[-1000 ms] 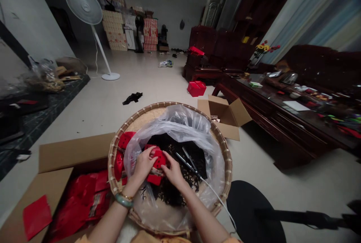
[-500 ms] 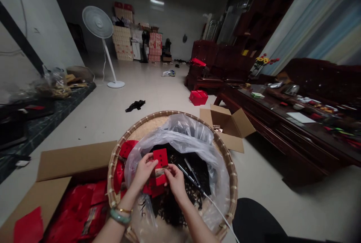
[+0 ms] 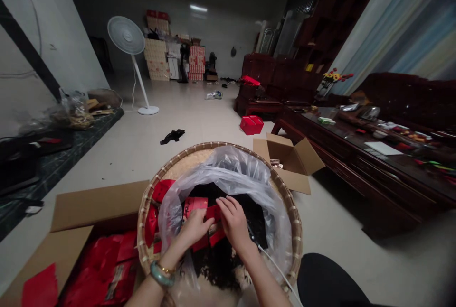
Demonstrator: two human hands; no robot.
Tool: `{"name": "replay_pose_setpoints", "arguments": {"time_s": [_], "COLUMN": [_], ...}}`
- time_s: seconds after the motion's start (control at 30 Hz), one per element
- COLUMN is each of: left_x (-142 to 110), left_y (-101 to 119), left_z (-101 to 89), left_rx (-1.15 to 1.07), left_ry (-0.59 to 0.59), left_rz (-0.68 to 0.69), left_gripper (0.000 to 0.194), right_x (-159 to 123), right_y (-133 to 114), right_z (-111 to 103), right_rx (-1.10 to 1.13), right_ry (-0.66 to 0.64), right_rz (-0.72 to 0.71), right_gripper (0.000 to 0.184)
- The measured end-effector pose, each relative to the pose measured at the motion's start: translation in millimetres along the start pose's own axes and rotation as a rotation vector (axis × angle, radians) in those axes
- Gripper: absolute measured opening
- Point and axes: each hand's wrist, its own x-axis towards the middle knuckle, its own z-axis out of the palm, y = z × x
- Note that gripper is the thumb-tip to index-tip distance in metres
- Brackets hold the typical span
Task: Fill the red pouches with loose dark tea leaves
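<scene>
Inside the round woven basket, my two hands meet over small red packets. My left hand is closed, its thumb against a red packet; its other fingers are mostly hidden. From the right, my right hand curls over the same packet's edge, fingers close together. Another red packet with dark marks shows just behind my left hand. A clear plastic bag lines the basket, with black material and small dark bits inside. A white cable runs from a dark pen-like tool, partly covered by my right hand.
An open carton full of red packets stands at left. Another open carton sits beyond the basket, beside a dark wooden table. A black round seat is at right. A red box and white fan stand farther off.
The packet held up flat between both hands has been lowered and turned, now largely covered. My right hand has moved up and over it, hiding most of the pen-like tool.
</scene>
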Motion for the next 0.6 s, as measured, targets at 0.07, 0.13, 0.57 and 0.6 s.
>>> {"name": "replay_pose_setpoints", "arguments": {"time_s": [0.07,0.13,0.57,0.6], "left_x": [0,1,5,5], "left_y": [0,-2,-20,-21], "left_z": [2.4,5.6,23.4,23.5], "left_rx": [0.039,0.057,-0.114,-0.129], "left_ry": [-0.022,-0.016,0.035,0.016], "left_rz": [0.049,0.076,0.017,0.017], "left_gripper": [0.022,0.025,0.023,0.023], "right_x": [-5,-11,-34,-34], "right_y": [4,7,7,6], "right_z": [3,7,17,17], "right_rx": [0.01,0.007,0.084,0.096], "right_ry": [0.064,0.099,0.093,0.109], "right_rz": [0.032,0.051,0.075,0.089], "right_gripper": [0.05,0.05,0.041,0.039]}}
